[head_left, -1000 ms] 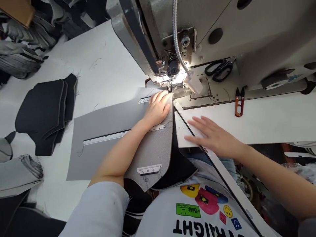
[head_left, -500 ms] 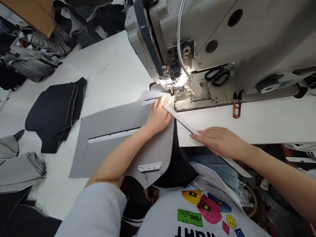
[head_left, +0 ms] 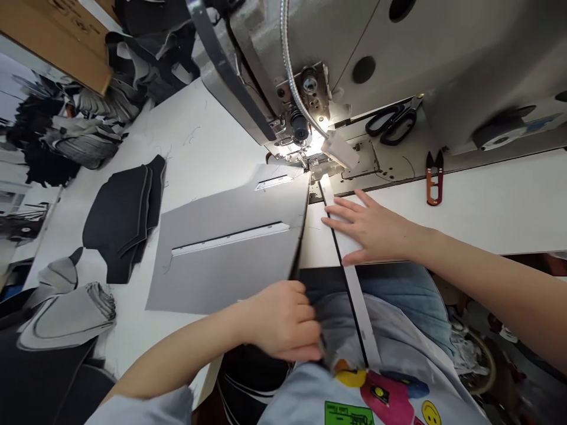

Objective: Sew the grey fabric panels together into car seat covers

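A grey fabric panel [head_left: 221, 277] with white-backed slots lies left of the sewing machine's needle area [head_left: 305, 159], its right edge lifted and dark. My left hand [head_left: 283, 321] is closed at the panel's near right edge, which it seems to grip; its fingertips are turned from view. My right hand [head_left: 370, 227] has its fingers spread and lies flat across a long white strip with a black edge [head_left: 359, 301]. From beside the needle plate, the strip runs over the table edge to my shirt.
Black-handled scissors [head_left: 394, 124] rest on the machine bed, and orange thread snips [head_left: 434, 180] lie to the right. Stacked dark fabric pieces [head_left: 119, 212] and folded grey fabric [head_left: 71, 319] are at left. A cardboard box [head_left: 57, 41] stands at the far left.
My left hand has moved from near the needle to the panel's near edge, lifting it. My right hand has laid the white strip down beside the panel and spread its fingers.
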Demonstrator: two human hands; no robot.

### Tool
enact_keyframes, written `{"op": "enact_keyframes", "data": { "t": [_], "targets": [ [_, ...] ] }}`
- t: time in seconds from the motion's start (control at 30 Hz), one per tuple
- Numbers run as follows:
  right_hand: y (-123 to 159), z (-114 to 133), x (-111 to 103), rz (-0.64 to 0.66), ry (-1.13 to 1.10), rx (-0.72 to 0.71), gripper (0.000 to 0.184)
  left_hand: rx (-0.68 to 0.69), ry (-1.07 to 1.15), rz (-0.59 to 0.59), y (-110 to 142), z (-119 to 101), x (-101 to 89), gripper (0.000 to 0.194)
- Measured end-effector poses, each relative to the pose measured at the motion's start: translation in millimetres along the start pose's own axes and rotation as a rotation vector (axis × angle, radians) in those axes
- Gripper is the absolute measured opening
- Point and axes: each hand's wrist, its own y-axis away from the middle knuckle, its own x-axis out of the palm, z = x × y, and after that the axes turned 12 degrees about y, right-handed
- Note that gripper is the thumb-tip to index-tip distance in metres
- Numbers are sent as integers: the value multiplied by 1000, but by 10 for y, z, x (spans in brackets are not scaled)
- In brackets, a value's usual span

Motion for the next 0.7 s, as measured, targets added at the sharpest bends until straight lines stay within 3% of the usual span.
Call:
{"op": "enact_keyframes", "data": {
  "t": [0.07, 0.13, 0.23, 0.3, 0.37, 0.4, 0.5, 0.57, 0.7],
  "targets": [
    [-52, 55, 0, 8, -7, -38, 71, 13, 239, -187, 100, -114, -314, 59],
    [-171, 107, 26, 23, -1, -10, 62, 0, 507, -308, 112, -200, -510, 58],
    [-369, 174, 97, 36, 15, 140, 69, -106, 695, -243, -18, -206, -595, 53],
    [-445, 214, 138, 24, 20, 206, 72, -279, 571, -176, -142, -75, -615, 44],
    [-468, 244, 161, 2, 20, 221, 66, -554, 298, -176, -263, 172, -653, 32],
    [-467, 254, 168, -8, 16, 225, 63, -724, 139, -177, -320, 324, -677, 40],
    [-457, 264, 181, -23, -5, 246, 60, -1144, -167, -60, -463, 758, -727, 90],
    [-458, 265, 192, -30, -19, 261, 62, -1234, -192, 35, -523, 937, -728, 97],
    [-469, 276, 205, -60, -34, 272, 64, -1144, -244, 21, -535, 1034, -687, 82]
  ]
}}
